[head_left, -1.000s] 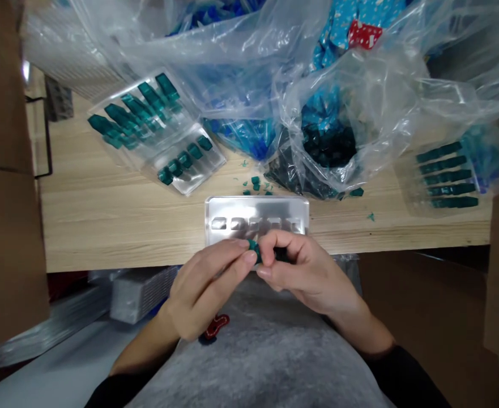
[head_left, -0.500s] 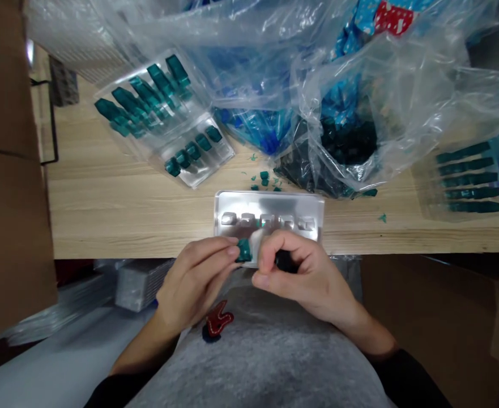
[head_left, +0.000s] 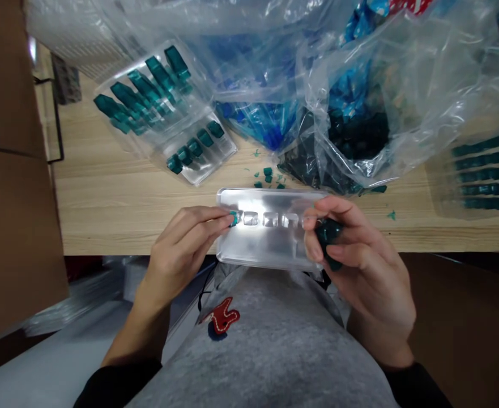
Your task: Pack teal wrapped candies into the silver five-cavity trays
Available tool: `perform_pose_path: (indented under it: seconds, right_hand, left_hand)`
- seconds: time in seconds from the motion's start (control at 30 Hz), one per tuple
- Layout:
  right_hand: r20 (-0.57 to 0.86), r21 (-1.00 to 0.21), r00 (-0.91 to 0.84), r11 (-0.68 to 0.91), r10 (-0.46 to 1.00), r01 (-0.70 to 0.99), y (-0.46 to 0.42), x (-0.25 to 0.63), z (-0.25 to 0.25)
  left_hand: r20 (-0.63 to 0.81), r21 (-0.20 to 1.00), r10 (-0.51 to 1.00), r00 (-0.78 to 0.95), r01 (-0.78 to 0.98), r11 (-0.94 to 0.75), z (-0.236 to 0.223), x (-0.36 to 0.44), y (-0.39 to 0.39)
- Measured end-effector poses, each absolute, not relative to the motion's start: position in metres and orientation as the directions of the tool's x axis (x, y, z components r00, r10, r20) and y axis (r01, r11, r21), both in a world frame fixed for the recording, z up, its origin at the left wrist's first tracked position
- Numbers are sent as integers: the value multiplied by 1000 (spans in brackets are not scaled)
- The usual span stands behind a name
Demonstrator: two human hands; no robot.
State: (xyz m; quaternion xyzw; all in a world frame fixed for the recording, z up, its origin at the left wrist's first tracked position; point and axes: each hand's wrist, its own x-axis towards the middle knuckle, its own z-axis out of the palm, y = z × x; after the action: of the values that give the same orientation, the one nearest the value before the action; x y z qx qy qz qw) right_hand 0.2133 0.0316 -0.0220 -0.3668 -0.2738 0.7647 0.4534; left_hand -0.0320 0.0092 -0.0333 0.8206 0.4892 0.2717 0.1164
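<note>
A clear plastic tray [head_left: 270,243] with a row of small pockets lies at the near edge of the wooden table [head_left: 117,198]. My left hand [head_left: 181,249] pinches a small teal piece [head_left: 233,217] and presses it at the tray's leftmost pocket. My right hand [head_left: 355,255] is curled round several dark teal pieces [head_left: 329,232] at the tray's right end, thumb and forefinger touching the tray's edge.
Two filled trays of teal pieces [head_left: 164,107] lie at the back left, another filled tray [head_left: 482,175] at the right. Clear plastic bags [head_left: 359,113] holding dark and blue pieces crowd the back. Loose teal bits [head_left: 268,174] lie behind the tray. Cardboard boxes [head_left: 11,170] stand left.
My hands have parted. The left hand carried one teal piece forward to the tray's leftmost pocket; the right hand moved right to the tray's other end with the remaining pieces.
</note>
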Motion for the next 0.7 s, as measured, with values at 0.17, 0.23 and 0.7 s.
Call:
perform_pose_path:
  seconds: [0.17,0.23,0.7]
  right_hand:
    - [-273,-824,-369,-414,888,-387,27,211,-24]
    - [-219,-854,-427,-384,877,-351,26,207,-25]
    - [-56,-874,-636,-346,770,-342,16,204,-22]
  left_hand:
    - [381,413,862,336,772,-483,-45,-36,9]
    - [361,432,875,323,774,-464,-45,-35,10]
    - [308,583,874,377,651,-486,-2,8,13]
